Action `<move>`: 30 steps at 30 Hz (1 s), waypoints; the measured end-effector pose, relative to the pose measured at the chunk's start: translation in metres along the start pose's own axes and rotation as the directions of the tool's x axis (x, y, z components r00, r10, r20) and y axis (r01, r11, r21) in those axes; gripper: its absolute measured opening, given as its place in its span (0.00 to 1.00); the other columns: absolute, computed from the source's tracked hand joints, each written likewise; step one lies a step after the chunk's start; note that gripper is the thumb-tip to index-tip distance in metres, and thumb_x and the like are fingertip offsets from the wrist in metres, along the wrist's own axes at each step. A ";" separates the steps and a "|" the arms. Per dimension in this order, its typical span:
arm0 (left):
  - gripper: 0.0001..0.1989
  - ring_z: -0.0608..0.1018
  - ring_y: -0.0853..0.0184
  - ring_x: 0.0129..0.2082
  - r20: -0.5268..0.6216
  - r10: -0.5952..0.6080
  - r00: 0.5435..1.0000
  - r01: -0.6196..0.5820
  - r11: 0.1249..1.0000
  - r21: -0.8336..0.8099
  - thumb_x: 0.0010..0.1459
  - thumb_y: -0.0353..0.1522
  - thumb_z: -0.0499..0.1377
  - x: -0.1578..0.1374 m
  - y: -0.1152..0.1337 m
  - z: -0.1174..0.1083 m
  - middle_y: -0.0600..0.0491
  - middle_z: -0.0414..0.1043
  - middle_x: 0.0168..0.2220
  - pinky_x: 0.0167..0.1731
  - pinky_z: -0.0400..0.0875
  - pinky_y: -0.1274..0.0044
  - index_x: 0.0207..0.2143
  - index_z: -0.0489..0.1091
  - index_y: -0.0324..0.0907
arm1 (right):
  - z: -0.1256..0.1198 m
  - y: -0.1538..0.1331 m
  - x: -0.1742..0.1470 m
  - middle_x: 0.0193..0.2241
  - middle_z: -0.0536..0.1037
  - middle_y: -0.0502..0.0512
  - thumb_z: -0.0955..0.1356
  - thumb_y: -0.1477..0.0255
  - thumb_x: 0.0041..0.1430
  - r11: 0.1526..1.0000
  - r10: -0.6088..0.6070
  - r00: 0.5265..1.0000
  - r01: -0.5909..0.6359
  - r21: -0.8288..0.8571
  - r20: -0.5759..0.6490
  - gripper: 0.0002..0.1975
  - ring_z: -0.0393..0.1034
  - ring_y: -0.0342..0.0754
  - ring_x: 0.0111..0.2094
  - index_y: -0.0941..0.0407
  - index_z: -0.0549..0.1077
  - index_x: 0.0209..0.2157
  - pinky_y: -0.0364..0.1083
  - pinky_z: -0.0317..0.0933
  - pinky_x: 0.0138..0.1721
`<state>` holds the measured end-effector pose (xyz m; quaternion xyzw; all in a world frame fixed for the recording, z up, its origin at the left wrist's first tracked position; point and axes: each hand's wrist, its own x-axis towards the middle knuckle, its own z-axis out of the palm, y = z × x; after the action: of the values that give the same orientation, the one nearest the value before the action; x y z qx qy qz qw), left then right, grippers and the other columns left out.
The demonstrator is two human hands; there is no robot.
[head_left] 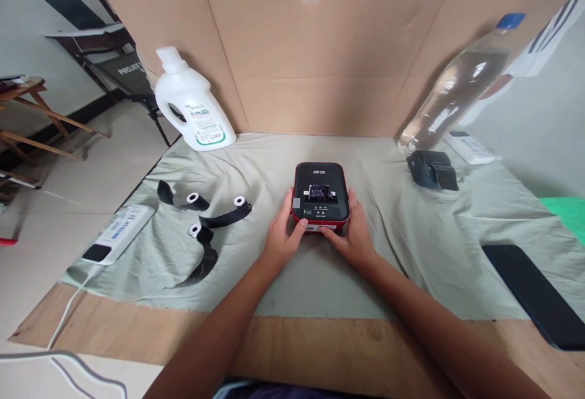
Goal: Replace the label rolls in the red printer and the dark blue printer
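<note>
A small box (320, 189) with a black top and red sides, rounded at the corners, lies flat on the cloth in front of me. White lettering and a dark picture show on its lid. My left hand (282, 228) is closed on its left side, with the thumb at the near edge. On the opposite side my right hand (353, 233) grips it the same way. To the left are three small rolls, a rear one (194, 200), one further right (237, 207) and a front one (200, 247), each a black strip partly unwound from a white core.
A white jug (194, 103) and a large clear bottle (461, 85) stand before the cardboard panel (320, 52). At right are a dark device with a flap (432, 169), a white device (469, 147) and a black phone (532, 289). A corded power strip (119, 234) lies left.
</note>
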<state>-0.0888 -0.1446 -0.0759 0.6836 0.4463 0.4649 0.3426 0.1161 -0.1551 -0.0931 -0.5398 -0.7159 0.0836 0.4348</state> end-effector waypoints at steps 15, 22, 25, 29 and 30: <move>0.20 0.69 0.53 0.61 0.035 0.083 0.996 -0.080 0.993 -0.087 0.59 0.40 0.62 0.016 -0.028 -0.009 0.40 0.57 0.66 0.48 0.73 0.67 0.51 0.65 0.44 | -0.004 0.000 0.005 0.61 0.61 0.66 0.75 0.58 0.55 0.981 0.055 0.998 -0.058 0.182 0.025 0.49 0.59 0.61 0.63 0.52 0.47 0.70 0.63 0.59 0.62; 0.19 0.70 0.53 0.60 0.001 0.110 0.994 -0.109 0.987 -0.120 0.57 0.40 0.65 0.021 -0.036 -0.005 0.43 0.61 0.62 0.47 0.73 0.67 0.47 0.67 0.44 | -0.003 0.001 0.006 0.63 0.61 0.66 0.75 0.58 0.53 0.971 0.085 0.996 -0.092 0.222 0.039 0.50 0.59 0.62 0.63 0.52 0.48 0.69 0.62 0.60 0.61; 0.18 0.70 0.54 0.60 0.001 0.112 0.994 -0.111 0.986 -0.125 0.57 0.40 0.65 0.021 -0.036 -0.005 0.43 0.63 0.60 0.48 0.73 0.66 0.47 0.67 0.44 | -0.003 0.000 0.005 0.63 0.60 0.66 0.75 0.58 0.53 0.966 0.104 0.993 -0.112 0.233 0.049 0.50 0.58 0.62 0.64 0.52 0.47 0.69 0.62 0.59 0.61; 0.18 0.70 0.55 0.60 0.004 0.118 0.993 -0.117 0.988 -0.102 0.57 0.41 0.64 0.021 -0.036 -0.006 0.43 0.63 0.59 0.48 0.73 0.67 0.47 0.68 0.44 | -0.003 0.000 0.005 0.63 0.60 0.66 0.75 0.58 0.53 0.961 0.123 0.991 -0.133 0.241 0.057 0.50 0.57 0.61 0.64 0.52 0.47 0.69 0.62 0.58 0.62; 0.19 0.70 0.55 0.59 0.003 0.120 0.993 -0.119 0.988 -0.095 0.57 0.41 0.64 0.022 -0.036 -0.006 0.43 0.63 0.59 0.48 0.73 0.67 0.47 0.68 0.44 | -0.003 0.000 0.005 0.63 0.59 0.66 0.75 0.58 0.53 0.963 0.124 0.991 -0.134 0.232 0.057 0.51 0.57 0.62 0.64 0.52 0.47 0.69 0.62 0.58 0.62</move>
<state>-0.1010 -0.1112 -0.0984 0.6943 0.3806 0.5022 0.3479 0.1178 -0.1519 -0.0887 -0.5280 -0.6734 0.2074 0.4741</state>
